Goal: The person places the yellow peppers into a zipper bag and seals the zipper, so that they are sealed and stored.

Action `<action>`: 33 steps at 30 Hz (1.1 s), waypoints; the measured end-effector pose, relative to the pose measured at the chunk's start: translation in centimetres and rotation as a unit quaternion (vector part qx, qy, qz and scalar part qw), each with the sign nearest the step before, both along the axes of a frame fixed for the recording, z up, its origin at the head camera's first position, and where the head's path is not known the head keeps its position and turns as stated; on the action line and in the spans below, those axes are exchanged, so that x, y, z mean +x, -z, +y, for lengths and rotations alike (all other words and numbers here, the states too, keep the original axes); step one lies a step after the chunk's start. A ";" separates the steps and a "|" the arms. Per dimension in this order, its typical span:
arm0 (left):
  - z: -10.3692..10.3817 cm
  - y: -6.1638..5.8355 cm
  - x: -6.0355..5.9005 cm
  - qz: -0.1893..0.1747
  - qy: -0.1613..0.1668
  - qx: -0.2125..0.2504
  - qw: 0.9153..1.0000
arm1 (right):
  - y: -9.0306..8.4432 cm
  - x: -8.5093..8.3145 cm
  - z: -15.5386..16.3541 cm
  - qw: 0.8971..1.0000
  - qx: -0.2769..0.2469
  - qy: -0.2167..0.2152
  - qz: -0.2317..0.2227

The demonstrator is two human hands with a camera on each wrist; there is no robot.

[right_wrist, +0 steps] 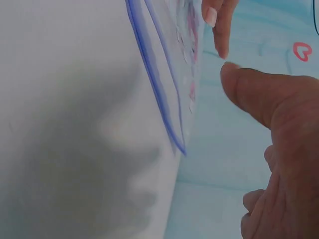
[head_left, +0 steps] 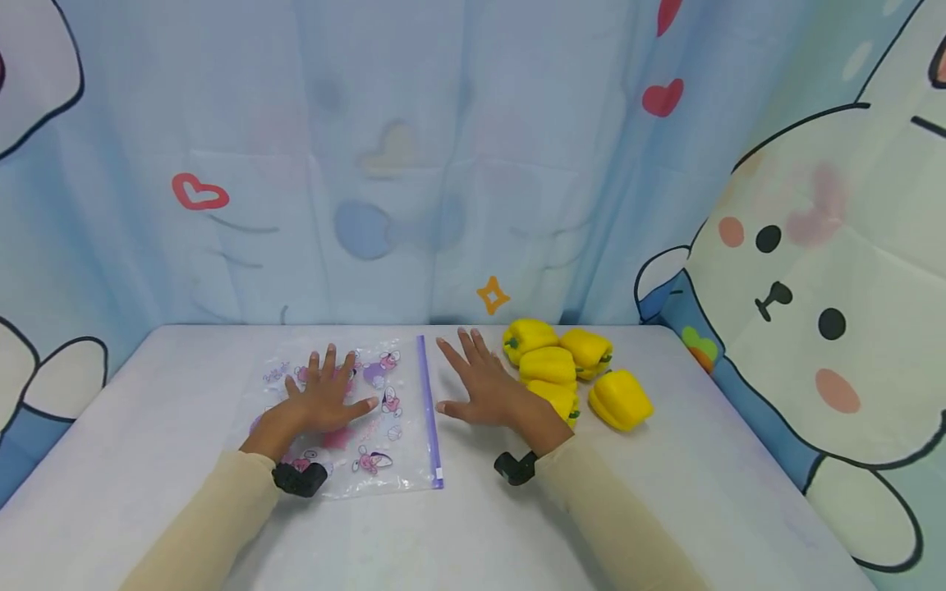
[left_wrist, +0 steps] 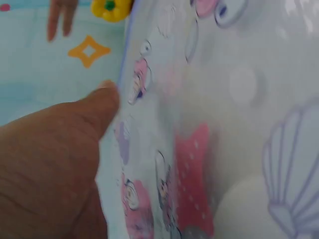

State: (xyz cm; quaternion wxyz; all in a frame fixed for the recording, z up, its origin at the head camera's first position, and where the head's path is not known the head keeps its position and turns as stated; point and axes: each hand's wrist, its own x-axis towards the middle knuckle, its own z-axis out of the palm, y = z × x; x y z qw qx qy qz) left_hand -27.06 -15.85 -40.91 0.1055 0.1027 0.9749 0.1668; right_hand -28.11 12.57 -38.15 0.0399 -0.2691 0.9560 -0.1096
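A clear zip bag (head_left: 402, 468) printed with pink and purple cartoon figures lies flat on the white table, its purple zip strip (head_left: 429, 410) on the right side. Over the bag is my left hand (head_left: 321, 402), fingers spread and straight; whether it touches the plastic I cannot tell. My right hand (head_left: 491, 392), also spread and holding nothing, hovers just right of the strip and casts a shadow on the table in the right wrist view. Several yellow bell peppers sit beyond and beside it, the nearest-right pepper (head_left: 621, 400) a little apart from the cluster (head_left: 547, 365).
The white table (head_left: 473, 533) ends at the back against a light blue curtain (head_left: 414, 164) with printed hearts and cartoon animals. Black wrist cameras are strapped to the left wrist (head_left: 299, 478) and right wrist (head_left: 515, 468), below beige sleeves.
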 end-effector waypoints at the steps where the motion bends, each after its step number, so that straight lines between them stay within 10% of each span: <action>1: 0.2 0.0 0.2 -0.001 0.005 -0.002 1.000 | 0.3 0.1 -0.2 1.000 -0.007 0.000 -0.013; 17: 2.3 -0.3 2.7 -0.044 0.026 -0.005 0.999 | 2.4 0.8 -1.3 0.995 0.001 0.002 -0.098; 33: 2.7 0.8 2.7 -0.027 0.041 -0.007 0.999 | 2.9 1.2 -1.9 0.995 0.014 -0.011 -0.097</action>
